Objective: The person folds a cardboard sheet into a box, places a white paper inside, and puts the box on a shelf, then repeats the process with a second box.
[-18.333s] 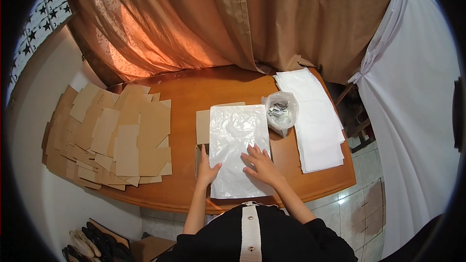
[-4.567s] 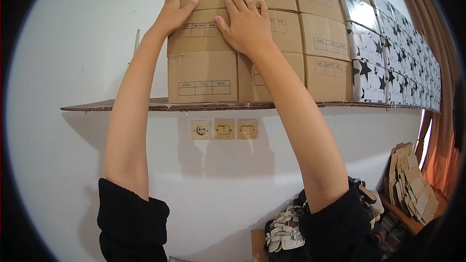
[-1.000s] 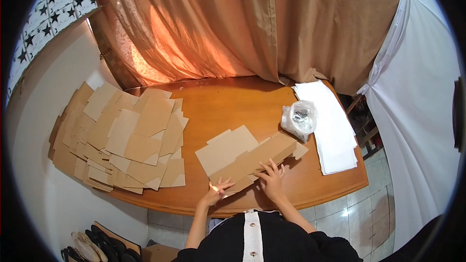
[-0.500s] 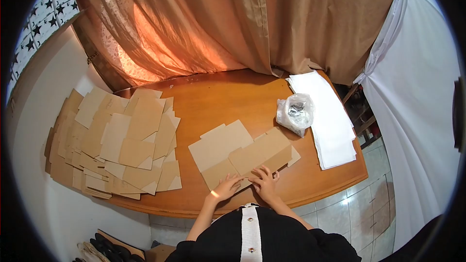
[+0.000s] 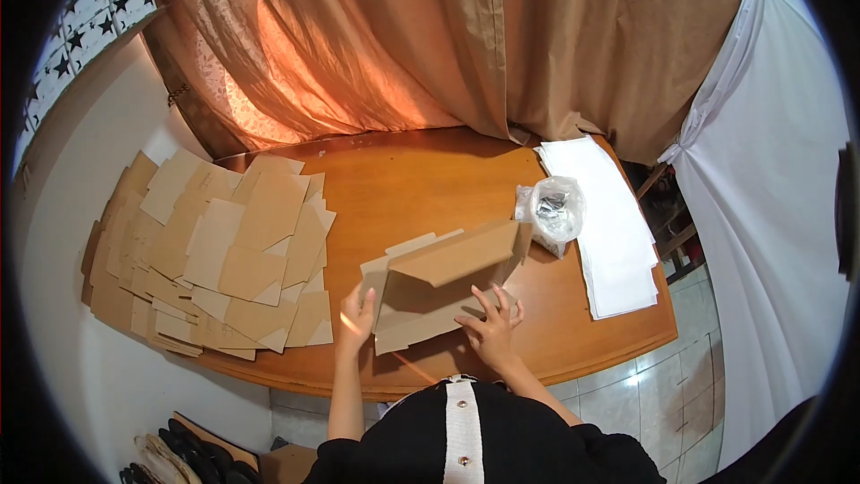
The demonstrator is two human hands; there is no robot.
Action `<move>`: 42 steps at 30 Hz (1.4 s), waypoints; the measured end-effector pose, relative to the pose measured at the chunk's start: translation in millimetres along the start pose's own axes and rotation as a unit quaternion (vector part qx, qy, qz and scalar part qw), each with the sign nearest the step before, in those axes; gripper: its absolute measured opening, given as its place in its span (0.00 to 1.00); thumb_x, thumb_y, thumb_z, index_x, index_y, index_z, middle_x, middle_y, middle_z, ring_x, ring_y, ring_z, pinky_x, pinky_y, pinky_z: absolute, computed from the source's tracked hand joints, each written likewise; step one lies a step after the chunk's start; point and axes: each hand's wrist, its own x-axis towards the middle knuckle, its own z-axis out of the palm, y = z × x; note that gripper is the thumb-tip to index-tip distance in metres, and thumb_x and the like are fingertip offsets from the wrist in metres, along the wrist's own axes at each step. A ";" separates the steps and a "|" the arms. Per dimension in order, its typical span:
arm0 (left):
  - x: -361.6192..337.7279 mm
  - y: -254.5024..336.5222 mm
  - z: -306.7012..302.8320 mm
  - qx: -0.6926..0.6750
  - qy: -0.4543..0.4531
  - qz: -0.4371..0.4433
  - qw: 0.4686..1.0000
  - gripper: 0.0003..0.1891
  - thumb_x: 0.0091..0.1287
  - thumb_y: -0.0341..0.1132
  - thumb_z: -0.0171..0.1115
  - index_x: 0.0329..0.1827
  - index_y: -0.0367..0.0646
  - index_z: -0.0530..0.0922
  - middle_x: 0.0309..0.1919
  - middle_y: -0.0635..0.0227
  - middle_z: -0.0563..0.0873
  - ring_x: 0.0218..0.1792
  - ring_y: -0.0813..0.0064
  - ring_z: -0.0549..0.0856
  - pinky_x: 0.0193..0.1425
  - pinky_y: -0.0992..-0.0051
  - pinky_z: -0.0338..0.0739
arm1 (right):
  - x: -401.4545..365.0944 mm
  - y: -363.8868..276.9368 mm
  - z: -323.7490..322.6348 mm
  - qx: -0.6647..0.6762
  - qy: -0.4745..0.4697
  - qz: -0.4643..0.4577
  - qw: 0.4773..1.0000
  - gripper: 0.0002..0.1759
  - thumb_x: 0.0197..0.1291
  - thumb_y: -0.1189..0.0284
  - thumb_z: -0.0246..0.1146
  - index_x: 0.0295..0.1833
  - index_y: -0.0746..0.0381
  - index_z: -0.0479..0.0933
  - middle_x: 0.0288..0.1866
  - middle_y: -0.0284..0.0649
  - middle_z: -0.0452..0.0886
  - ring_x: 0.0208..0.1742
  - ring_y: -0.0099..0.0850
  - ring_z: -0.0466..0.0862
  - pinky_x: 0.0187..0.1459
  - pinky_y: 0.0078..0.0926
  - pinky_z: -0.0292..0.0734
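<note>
A partly folded cardboard box (image 5: 439, 291) stands on the wooden table in front of me, its panels and side flaps raised. My left hand (image 5: 356, 314) holds the box's left side panel, with the thumb against the cardboard. At the near right of the box is my right hand (image 5: 493, 327), fingers spread and bent over its inner edge; whether the fingertips touch the cardboard is hard to tell.
Many overlapping flat cardboard pieces (image 5: 210, 255) cover the left of the wooden table (image 5: 376, 161). A plastic bag (image 5: 555, 213) with small shiny items is behind the box, beside white sheets (image 5: 600, 233). Curtains (image 5: 448, 36) hang behind.
The cardboard lay almost flat and now has its panels folded up. My left hand has moved left and up to its side; my right hand has opened and shifted slightly right.
</note>
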 end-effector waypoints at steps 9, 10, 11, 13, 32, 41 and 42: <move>26.5 -13.3 4.4 0.096 0.118 -0.002 0.988 0.22 0.64 0.21 0.41 0.64 0.33 0.64 0.58 0.47 0.74 0.60 0.54 0.73 0.63 0.68 0.65 | 28.0 -20.0 -38.4 0.008 -0.119 -0.016 0.993 0.04 0.48 0.62 0.66 0.31 0.48 0.82 0.61 0.28 0.72 0.67 0.35 0.62 0.60 0.63 0.37; 28.7 -15.5 5.5 0.095 0.117 -0.001 0.988 0.22 0.64 0.21 0.41 0.64 0.33 0.64 0.58 0.47 0.74 0.60 0.54 0.73 0.63 0.68 0.65 | 30.9 -18.3 -38.4 0.007 -0.118 -0.016 0.993 0.04 0.48 0.62 0.66 0.31 0.48 0.82 0.61 0.28 0.72 0.67 0.35 0.62 0.60 0.63 0.37; 30.0 -17.8 6.0 0.097 0.115 0.004 0.989 0.23 0.64 0.21 0.41 0.64 0.33 0.64 0.58 0.47 0.74 0.60 0.54 0.73 0.64 0.68 0.65 | 33.0 -15.8 -37.9 0.002 -0.122 -0.027 0.992 0.06 0.50 0.61 0.65 0.32 0.48 0.82 0.60 0.29 0.72 0.67 0.35 0.62 0.59 0.62 0.40; 32.6 -19.4 7.0 0.099 0.115 0.010 0.988 0.23 0.63 0.20 0.40 0.64 0.32 0.63 0.58 0.47 0.74 0.61 0.54 0.72 0.64 0.67 0.64 | 39.8 -8.3 -37.1 -0.003 -0.125 -0.040 0.991 0.07 0.51 0.60 0.64 0.33 0.49 0.82 0.60 0.30 0.72 0.66 0.35 0.63 0.59 0.61 0.43; 30.5 -23.7 28.3 0.013 0.110 0.015 0.994 0.28 0.64 0.28 0.52 0.67 0.32 0.56 0.62 0.47 0.69 0.65 0.57 0.67 0.68 0.67 0.59 | 95.7 21.1 22.5 -0.144 -0.105 0.001 0.984 0.32 0.52 0.73 0.57 0.66 0.51 0.64 0.71 0.51 0.55 0.70 0.46 0.58 0.61 0.50 0.58; 12.5 -8.6 54.3 0.347 -0.022 0.047 0.937 0.27 0.61 0.47 0.58 0.61 0.46 0.71 0.72 0.48 0.49 0.72 0.45 0.46 0.67 0.40 0.41 | 88.8 29.9 38.0 -0.098 -0.206 0.041 0.973 0.46 0.48 0.77 0.59 0.73 0.46 0.49 0.75 0.51 0.38 0.75 0.51 0.43 0.67 0.61 0.45; 14.3 -13.3 55.2 0.350 -0.020 0.036 0.936 0.23 0.60 0.45 0.60 0.57 0.45 0.75 0.72 0.49 0.49 0.71 0.44 0.47 0.67 0.39 0.41 | 87.3 31.0 37.3 -0.085 -0.212 0.042 0.973 0.45 0.49 0.77 0.59 0.73 0.48 0.50 0.75 0.50 0.37 0.75 0.51 0.42 0.67 0.60 0.45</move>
